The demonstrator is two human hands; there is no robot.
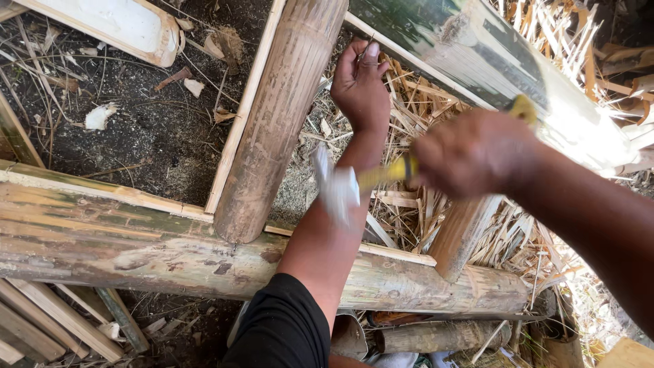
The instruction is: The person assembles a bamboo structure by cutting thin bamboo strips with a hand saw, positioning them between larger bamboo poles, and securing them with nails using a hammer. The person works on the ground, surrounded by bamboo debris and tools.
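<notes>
The right hand [477,153], closed around the yellow-handled hammer [338,185], swings close over the left forearm while the left hand [360,85] grips a thin bamboo strip [409,65], so a missed blow could hit that arm.

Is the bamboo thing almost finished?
Partly. Done: two upright poles already sit on the long crosswise pole, forming a frame. In hand: the left hand grips a thin slat while the right hand swings a yellow-handled hammer, blurred mid-motion. Left: loose slats lie unused below, so there's probably more to attach.
</notes>
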